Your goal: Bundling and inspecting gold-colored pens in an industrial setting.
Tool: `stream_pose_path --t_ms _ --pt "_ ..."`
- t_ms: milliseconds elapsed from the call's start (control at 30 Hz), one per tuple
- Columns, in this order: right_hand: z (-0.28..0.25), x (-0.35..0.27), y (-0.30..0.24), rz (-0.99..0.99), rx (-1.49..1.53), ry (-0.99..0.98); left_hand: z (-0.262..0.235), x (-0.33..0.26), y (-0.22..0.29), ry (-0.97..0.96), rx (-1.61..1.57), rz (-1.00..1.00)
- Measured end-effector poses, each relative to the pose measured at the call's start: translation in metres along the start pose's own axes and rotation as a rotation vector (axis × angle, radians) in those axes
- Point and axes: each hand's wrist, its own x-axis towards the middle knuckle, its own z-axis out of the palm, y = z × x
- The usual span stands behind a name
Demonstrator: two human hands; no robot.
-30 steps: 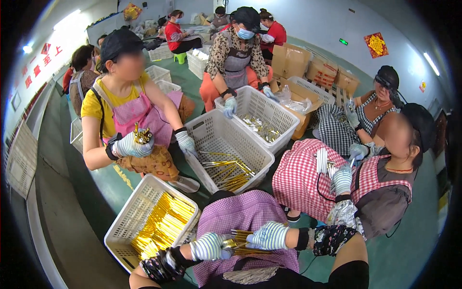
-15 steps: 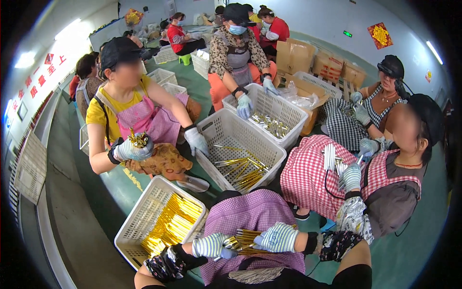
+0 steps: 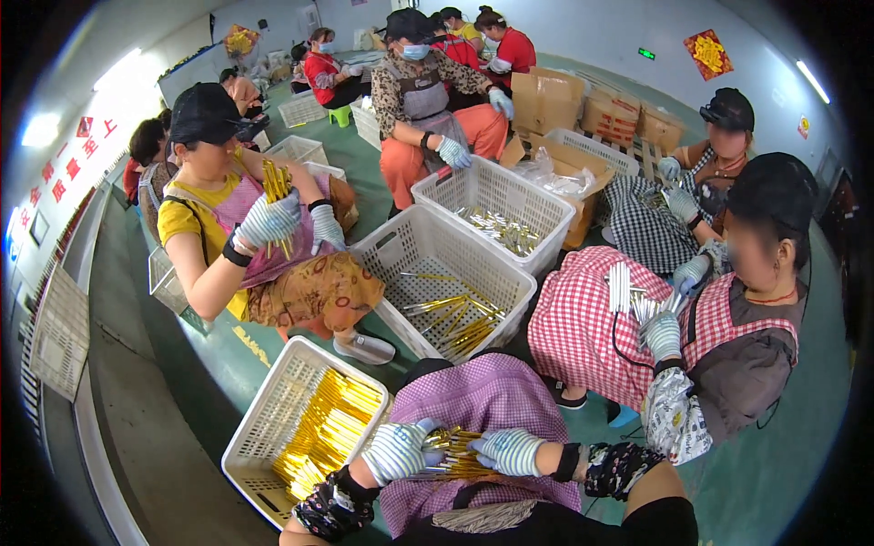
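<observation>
The front crate is standing ahead of the hands, and the side crate is sitting just left of the left hand, loosely filled with gold rods. The left sleeve is overlapping that crate's near edge in this view, so an elbow swinging outward could be jolting it. A co-worker's shoe is lying beyond the left hand, between the crates, where a shifting foot could be nudging either.

The apron is spreading over the lap under both hands, sloping and soft; rods slipping onto it could be rolling off to the floor. The left hand is clamping around the near end of the bundle, and the right hand is closing over the other end. The bundle is fanning unevenly between them, so uneven pressure or slick gloves could be letting single rods slide out, or leaving their tips crossed.
</observation>
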Motion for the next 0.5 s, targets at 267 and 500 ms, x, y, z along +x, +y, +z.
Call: stream_pose_path --t_ms 267,500 --pt "0.003 -0.002 -0.018 -0.076 -0.137 0.027 0.005 0.010 0.015 0.098 -0.150 0.055" --pt "0.001 -0.008 -0.010 -0.047 -0.052 0.010 0.018 0.016 0.014 0.230 -0.369 0.099"
